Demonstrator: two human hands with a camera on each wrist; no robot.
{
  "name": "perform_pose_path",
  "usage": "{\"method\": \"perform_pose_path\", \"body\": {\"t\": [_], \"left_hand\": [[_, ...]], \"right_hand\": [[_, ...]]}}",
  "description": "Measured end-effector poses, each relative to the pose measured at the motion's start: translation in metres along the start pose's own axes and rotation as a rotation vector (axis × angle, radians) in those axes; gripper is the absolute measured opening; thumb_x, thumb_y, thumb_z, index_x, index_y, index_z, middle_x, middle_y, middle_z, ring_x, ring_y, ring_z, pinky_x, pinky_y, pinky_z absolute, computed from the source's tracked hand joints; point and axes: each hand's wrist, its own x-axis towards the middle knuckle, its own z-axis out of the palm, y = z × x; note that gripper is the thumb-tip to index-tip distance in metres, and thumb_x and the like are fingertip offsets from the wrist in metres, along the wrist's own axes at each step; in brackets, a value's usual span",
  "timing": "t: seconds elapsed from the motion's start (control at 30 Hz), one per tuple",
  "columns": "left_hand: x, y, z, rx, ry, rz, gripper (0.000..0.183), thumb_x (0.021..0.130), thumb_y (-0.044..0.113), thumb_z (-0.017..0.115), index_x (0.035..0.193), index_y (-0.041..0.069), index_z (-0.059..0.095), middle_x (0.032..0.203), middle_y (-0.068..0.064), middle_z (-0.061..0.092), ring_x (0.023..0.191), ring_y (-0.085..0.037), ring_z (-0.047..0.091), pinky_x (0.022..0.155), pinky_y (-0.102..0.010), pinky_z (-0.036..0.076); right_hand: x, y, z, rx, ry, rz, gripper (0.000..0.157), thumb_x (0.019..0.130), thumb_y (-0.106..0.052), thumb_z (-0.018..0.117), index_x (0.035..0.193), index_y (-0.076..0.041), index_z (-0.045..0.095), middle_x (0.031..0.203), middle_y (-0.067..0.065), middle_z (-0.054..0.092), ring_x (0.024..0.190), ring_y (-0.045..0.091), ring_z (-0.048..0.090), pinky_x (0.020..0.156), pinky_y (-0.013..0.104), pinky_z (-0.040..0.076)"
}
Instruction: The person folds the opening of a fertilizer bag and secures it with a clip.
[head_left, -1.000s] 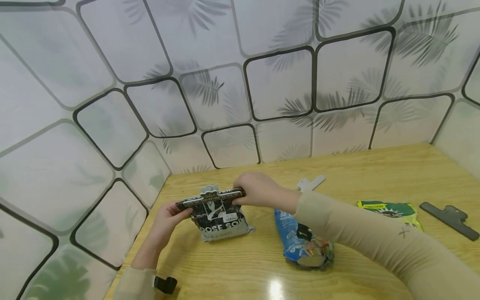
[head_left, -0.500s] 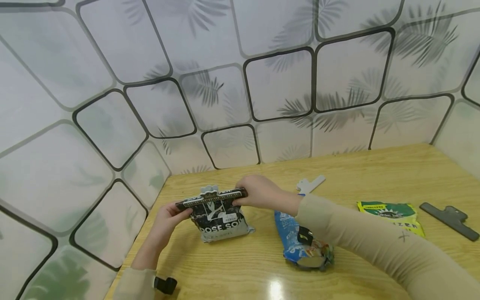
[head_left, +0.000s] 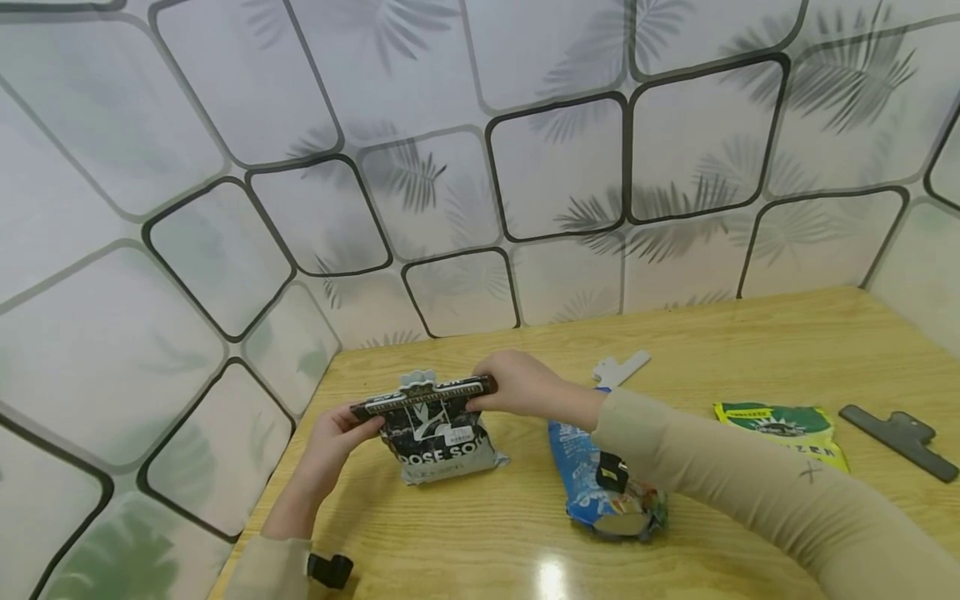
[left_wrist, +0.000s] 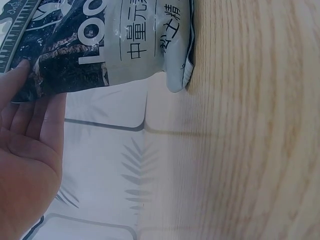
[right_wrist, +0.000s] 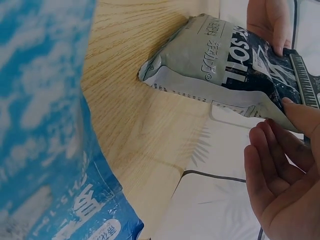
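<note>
A black and light grey soil bag stands upright at the left of the table, its bottom at the tabletop. Across its folded top runs a grey-green bag clip with a scalloped tab. My left hand pinches the bag's upper left corner between thumb and fingers. At the opposite upper corner, my right hand grips the folded edge by the clip's end. The right wrist view shows the soil bag from its side, with the thumb on its face and the fingers behind.
Under the right forearm lies a blue packet, partly hidden. Behind it is a white clip. Farther right lie a green and yellow packet and a dark grey clip. A patterned curtain borders the table's back.
My right hand and forearm have shifted slightly right and down, uncovering more of the green and yellow packet. The left hand, soil bag and clip have stayed nearly still.
</note>
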Motion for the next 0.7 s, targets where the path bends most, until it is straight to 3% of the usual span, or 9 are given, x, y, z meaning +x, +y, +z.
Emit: {"method": "perform_pose_path", "body": {"t": [0.23,0.5,0.7], "left_hand": [[0.0005,0.0004,-0.0008,0.007,0.005,0.0,0.014,0.103,0.002,0.067,0.103,0.01,0.078,0.087,0.019,0.076,0.09,0.0,0.072,0.091,-0.019,0.058],[0.0012,-0.0011,-0.0007,0.012,0.012,-0.003,0.012,0.103,0.004,0.067,0.104,0.007,0.079,0.085,0.018,0.076,0.09,0.0,0.073,0.091,-0.019,0.058],[0.002,-0.001,0.0001,0.015,0.036,-0.013,0.012,0.104,0.006,0.067,0.104,0.004,0.078,0.084,0.017,0.076,0.09,0.0,0.074,0.091,-0.02,0.059]], "right_hand": [[-0.0016,0.0001,-0.0013,0.085,-0.025,0.032,0.046,0.096,-0.025,0.082,0.067,-0.02,0.046,0.059,-0.007,0.04,0.056,0.009,0.035,0.059,0.022,0.031],[-0.0032,-0.001,-0.003,0.153,-0.044,0.079,0.02,0.096,-0.02,0.082,0.079,-0.014,0.075,0.065,-0.003,0.068,0.055,0.008,0.051,0.056,0.021,0.04],[-0.0023,-0.0021,-0.0047,0.185,-0.049,0.108,0.019,0.096,-0.019,0.081,0.079,-0.013,0.077,0.067,-0.001,0.073,0.057,0.014,0.06,0.054,0.021,0.039]]}}
